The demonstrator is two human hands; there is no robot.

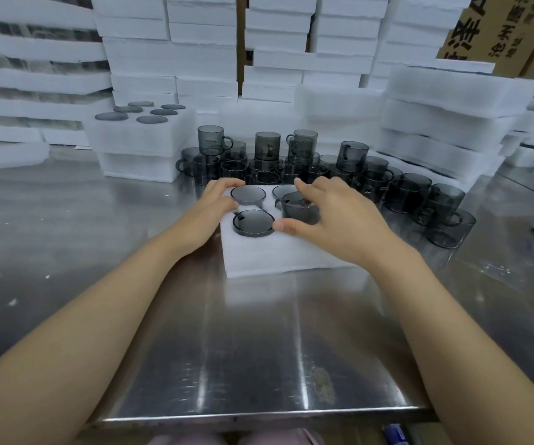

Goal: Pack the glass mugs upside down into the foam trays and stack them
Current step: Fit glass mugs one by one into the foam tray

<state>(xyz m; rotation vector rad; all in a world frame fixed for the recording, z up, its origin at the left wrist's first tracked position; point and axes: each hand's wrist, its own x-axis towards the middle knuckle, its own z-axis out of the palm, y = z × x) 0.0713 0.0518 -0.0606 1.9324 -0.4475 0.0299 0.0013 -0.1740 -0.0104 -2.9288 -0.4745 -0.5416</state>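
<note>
A white foam tray (278, 255) lies on the steel table in front of me. Three smoky glass mugs sit upside down in its holes, among them one at the near left (253, 222) and one at the far left (248, 193). My right hand (333, 220) grips another inverted mug (297, 208), which stands partway out of its hole. My left hand (212, 208) rests on the tray's left edge, fingers lying by the far-left mug. Many loose mugs (323, 168) crowd the table behind the tray.
A filled tray (140, 130) sits on a short stack at the back left. Tall piles of white foam trays (445, 123) line the back and right. Cardboard boxes (497, 30) stand at the top right. The table's front edge (259, 415) is near me.
</note>
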